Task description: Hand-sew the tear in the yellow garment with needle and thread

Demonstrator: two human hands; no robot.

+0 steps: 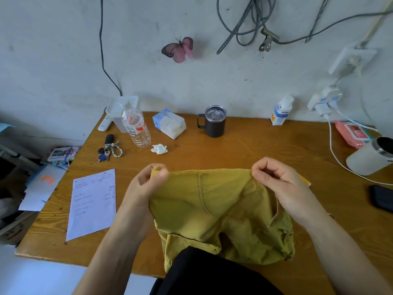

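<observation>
Head view: your left hand (148, 179) pinches one top corner of the yellow garment (223, 209) and your right hand (276, 177) pinches the other. The cloth hangs stretched between them. A thin thread (247, 146) lies just beyond your right hand.

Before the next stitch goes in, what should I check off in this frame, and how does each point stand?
1. Left hand grips one end of the yellow garment top edge: ok.
2. Right hand pinches the other end: ok.
3. Edge held taut between the hands: ok.
4. Thread trails from the right hand across the table, unsnagged: ok.
5. Needle in hand: cannot tell, none visible.
6. Tear located: cannot tell; a ragged slit shows below the right hand, perhaps it.
</observation>
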